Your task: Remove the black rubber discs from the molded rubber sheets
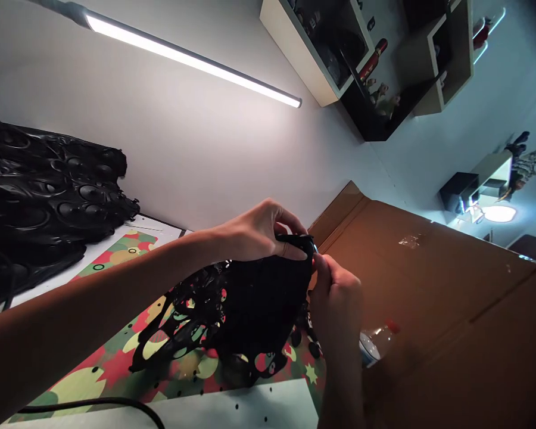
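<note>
A floppy black sheet (263,298) hangs between my hands. Its middle is solid, while its lower left part is full of round cut-out holes. My left hand (268,232) pinches the top edge between thumb and fingers. At the sheet's upper right corner, my right hand (337,289) is closed with thumb and fingertips against the edge. A small shiny bit shows between the two hands, too small to name. Beneath the sheet lies a patterned paper (111,351) in red, green and yellow, with small black dots scattered over it.
Glossy black sheets with circular shapes (49,202) are piled at the left. A large cardboard panel (429,286) stands on the right, with a clear red-capped bottle (379,342) before it. A lit tube lamp (196,62) hangs above. A black cable (93,402) crosses the front.
</note>
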Action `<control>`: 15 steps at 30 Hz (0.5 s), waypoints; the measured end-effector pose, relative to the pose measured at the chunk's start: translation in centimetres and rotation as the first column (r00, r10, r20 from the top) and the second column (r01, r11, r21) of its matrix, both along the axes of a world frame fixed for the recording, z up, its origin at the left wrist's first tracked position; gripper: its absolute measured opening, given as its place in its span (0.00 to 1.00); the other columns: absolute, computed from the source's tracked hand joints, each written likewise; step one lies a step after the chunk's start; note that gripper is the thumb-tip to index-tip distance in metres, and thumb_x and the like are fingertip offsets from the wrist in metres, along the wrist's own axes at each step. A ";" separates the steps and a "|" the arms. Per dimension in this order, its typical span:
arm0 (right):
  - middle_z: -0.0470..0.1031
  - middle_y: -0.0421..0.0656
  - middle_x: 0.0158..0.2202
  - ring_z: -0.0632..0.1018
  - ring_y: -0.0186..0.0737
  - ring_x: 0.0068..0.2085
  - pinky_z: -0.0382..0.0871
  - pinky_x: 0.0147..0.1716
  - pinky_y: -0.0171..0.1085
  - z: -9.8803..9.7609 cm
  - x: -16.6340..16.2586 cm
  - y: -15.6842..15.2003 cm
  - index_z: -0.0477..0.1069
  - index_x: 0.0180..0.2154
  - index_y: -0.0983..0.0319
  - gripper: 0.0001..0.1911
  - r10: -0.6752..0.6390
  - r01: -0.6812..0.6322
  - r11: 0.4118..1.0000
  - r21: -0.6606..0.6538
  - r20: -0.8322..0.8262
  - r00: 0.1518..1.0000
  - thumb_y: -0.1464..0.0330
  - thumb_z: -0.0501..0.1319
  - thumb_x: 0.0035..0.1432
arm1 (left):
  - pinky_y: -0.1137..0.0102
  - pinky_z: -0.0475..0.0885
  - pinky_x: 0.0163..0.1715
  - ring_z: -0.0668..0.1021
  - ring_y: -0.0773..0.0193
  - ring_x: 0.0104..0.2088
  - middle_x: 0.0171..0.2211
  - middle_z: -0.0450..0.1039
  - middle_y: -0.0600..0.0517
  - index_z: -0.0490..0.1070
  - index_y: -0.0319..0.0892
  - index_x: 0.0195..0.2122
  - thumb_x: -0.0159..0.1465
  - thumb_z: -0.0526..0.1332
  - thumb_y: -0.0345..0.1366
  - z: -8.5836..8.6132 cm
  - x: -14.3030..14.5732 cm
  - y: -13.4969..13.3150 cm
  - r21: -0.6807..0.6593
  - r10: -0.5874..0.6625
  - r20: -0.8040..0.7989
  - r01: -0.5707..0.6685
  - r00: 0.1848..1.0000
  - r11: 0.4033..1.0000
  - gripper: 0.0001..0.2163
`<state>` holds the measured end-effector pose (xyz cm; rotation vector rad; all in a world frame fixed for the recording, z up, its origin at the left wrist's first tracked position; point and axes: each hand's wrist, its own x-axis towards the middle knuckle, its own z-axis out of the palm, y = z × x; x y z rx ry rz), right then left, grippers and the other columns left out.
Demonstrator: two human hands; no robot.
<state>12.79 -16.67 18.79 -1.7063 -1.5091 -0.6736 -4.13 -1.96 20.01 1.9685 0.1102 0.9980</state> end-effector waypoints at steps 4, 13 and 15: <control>0.64 0.38 0.19 0.60 0.37 0.23 0.47 0.26 0.37 0.2 0.0 0.9 0.70 0.27 0.58 0.31 -0.085 0.084 0.994 -0.068 -0.009 0.996 0.48 0.48 0.77 | 0.66 0.72 0.36 0.82 0.58 0.36 0.36 0.85 0.49 0.87 0.44 0.43 0.57 0.79 0.43 -0.3 0.3 -0.2 0.029 -0.112 -0.038 0.113 0.993 0.993 0.14; 0.67 0.40 0.19 0.65 0.39 0.23 0.51 0.25 0.37 0.0 2.3 1.0 0.72 0.29 0.59 0.36 -0.082 0.072 0.993 -0.097 -0.105 0.991 0.43 0.44 0.76 | 0.67 0.72 0.35 0.82 0.59 0.36 0.39 0.85 0.49 0.81 0.46 0.52 0.53 0.83 0.46 -1.1 2.1 0.8 -0.096 -0.288 -0.061 0.282 0.956 0.955 0.27; 0.69 0.41 0.20 0.67 0.40 0.24 0.52 0.25 0.37 0.1 2.2 0.9 0.71 0.29 0.59 0.37 -0.066 0.054 0.992 -0.111 -0.107 0.992 0.41 0.43 0.77 | 0.66 0.73 0.36 0.83 0.57 0.37 0.39 0.85 0.49 0.78 0.46 0.56 0.51 0.84 0.44 -1.1 2.1 1.0 -0.148 -0.362 -0.077 0.348 0.929 0.926 0.32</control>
